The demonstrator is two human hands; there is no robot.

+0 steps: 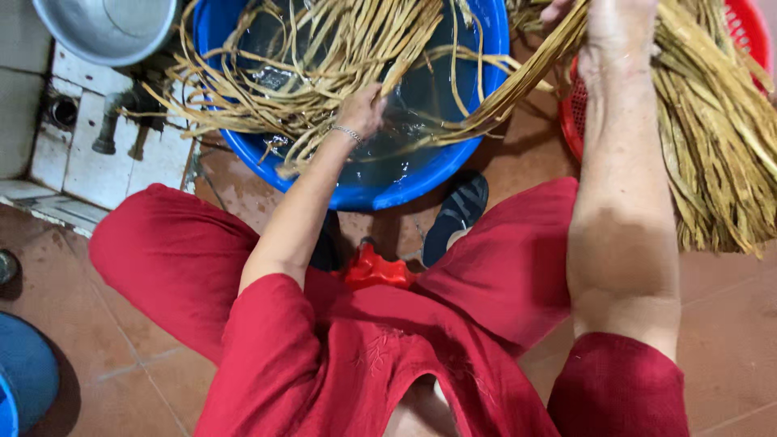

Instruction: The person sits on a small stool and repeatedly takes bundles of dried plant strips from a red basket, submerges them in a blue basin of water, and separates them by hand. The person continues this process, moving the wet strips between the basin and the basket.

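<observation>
While left hand (362,109) grips wet straw strands (324,57) in blue basin (388,190), right hand (619,32) at 1 o'clock clutches dry bundle (712,137) over red basket (749,28).

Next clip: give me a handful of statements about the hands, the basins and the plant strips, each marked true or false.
1. The left hand is among strips in the blue basin. True.
2. The blue basin is dry. False: water shows in it.
3. The right hand grips a bundle of tan strips. True.
4. The basket on the right is green. False: it is red.
5. A metal bowl sits at the upper left. True.
6. The person wears blue clothes. False: the clothes are red.
</observation>
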